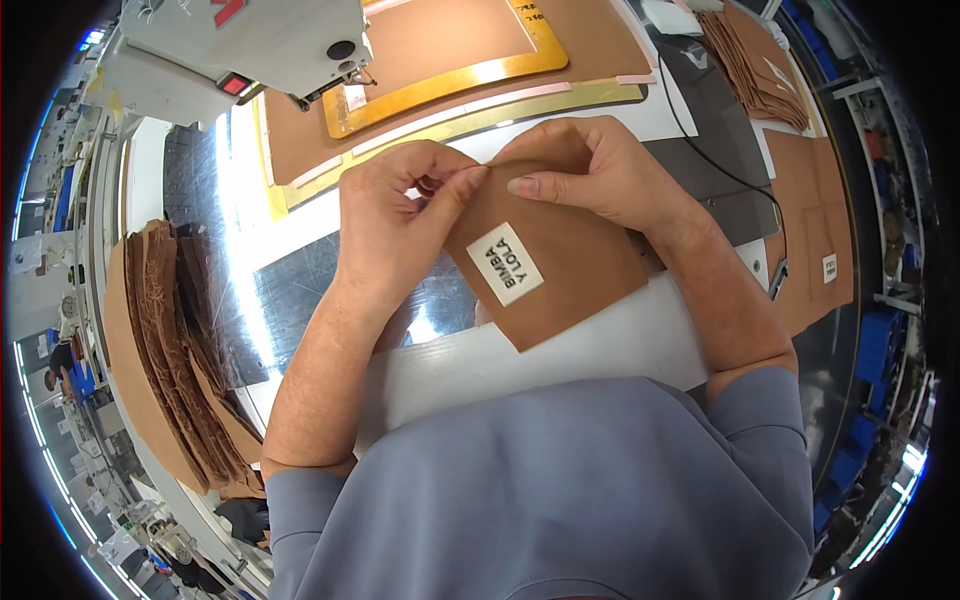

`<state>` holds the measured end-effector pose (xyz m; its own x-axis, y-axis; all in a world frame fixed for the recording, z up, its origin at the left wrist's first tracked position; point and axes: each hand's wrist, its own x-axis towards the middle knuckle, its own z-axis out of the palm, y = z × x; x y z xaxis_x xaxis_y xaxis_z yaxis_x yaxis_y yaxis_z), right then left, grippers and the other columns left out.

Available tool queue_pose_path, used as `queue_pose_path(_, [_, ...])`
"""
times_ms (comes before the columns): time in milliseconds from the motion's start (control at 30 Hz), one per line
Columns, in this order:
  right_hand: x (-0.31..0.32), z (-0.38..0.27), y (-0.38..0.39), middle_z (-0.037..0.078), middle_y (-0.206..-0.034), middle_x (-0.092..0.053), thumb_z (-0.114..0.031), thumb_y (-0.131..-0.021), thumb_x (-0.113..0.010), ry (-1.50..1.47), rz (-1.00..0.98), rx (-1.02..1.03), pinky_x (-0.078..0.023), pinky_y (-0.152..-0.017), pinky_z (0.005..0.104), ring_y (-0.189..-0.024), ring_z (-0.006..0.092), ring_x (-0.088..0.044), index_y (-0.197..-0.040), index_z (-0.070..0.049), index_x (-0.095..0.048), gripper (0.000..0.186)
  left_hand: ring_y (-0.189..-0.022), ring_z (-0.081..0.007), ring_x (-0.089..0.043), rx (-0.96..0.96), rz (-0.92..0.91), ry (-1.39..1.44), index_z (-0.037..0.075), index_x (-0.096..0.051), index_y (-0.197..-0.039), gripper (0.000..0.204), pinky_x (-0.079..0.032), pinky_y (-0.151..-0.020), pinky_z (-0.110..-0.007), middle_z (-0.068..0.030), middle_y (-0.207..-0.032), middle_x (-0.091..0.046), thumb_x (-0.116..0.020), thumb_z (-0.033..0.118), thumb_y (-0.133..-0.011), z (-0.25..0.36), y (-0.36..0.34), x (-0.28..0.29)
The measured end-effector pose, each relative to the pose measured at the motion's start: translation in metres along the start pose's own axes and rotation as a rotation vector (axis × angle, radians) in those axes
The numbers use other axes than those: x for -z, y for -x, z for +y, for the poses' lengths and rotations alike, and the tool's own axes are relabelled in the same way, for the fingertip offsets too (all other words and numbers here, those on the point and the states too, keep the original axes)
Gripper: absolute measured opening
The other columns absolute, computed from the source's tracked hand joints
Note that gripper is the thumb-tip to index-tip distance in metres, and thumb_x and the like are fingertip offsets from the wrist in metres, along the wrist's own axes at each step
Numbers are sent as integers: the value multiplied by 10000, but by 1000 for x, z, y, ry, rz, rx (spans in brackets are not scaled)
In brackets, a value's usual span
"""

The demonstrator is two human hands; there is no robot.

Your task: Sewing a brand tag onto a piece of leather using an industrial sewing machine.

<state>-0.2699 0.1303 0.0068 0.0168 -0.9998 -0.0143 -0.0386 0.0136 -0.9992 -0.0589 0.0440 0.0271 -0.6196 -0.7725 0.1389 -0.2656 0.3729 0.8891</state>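
Brown leather-like piece (560,265) with a white sewn label (505,263), held above the near edge of the bench (600,345) just in front of the chest. Left hand (395,225) curled, thumb and forefinger pinching the upper left edge of the piece. Right hand (590,170) laid over the upper right corner, fingers (530,185) bent and pressing the top edge toward the left hand; fingertips of the two hands nearly touching. Both forearms entering from below, out of grey-blue sleeves (560,490).

Beyond the hands: flat brown panel (440,70) clamped under a yellow rectangular frame (450,85), edged with pale pink strips (500,100). White sewing machine head (250,45) with a red button, upper left, over the panel. Glossy bench surface with strong glare to the left of the hands.

Left margin: upright stack of brown cut pieces (170,350) standing on edge. Upper right: second fanned stack of brown pieces (755,70). Right: flat brown panels (820,230), one carrying a small white label. Black cable (720,170) running across the grey mat behind the right wrist.
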Motion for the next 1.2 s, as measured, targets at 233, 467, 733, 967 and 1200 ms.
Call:
queue_pose_path(233, [14,-5,1,28,-878,-739,-183,-1001,-673,-156,29,-131,-526,-731,222,-786,60,-668,-1069,-7,-675,188,-827,-101,-664,76,-29,1,27,-740,-1000,207,-522,-773,-275,-43,-915,-742,-816,167,-867,-11,0,15])
queue_pose_path(467, [-2,-3,3,28,-874,-730,-123,-993,-668,37,19,17,-506,-713,220,-784,47,-644,-1059,-2,-693,139,-939,-110,-677,-32,-42,43,9,-730,-1044,254,-532,-834,-289,-55,-1036,-751,-811,186,-882,8,-19,1])
queue_pose_path(733, [2,-5,3,32,-874,-731,-119,-977,-687,44,44,-64,-504,-695,230,-773,55,-634,-1017,1,-717,129,-712,-76,-649,109,15,257,9,-749,-895,97,-535,-669,-250,-38,-787,-740,-778,102,-899,-13,-21,-5])
queue_pose_path(967, [-2,-18,-1,41,-840,-723,-137,-951,-714,270,104,-9,-515,-710,247,-781,78,-648,-1017,8,-715,159,-671,-66,-638,173,19,283,12,-742,-892,146,-530,-631,-237,-43,-767,-736,-793,149,-896,-18,-20,-11])
queue_pose_path(1200, [-5,-27,-29,104,-828,-728,-134,-915,-728,492,158,152,-534,-723,296,-772,159,-686,-987,11,-715,162,-745,-74,-627,273,56,381,-3,-724,-959,155,-508,-713,-219,-40,-878,-727,-751,150,-947,-11,-26,-12])
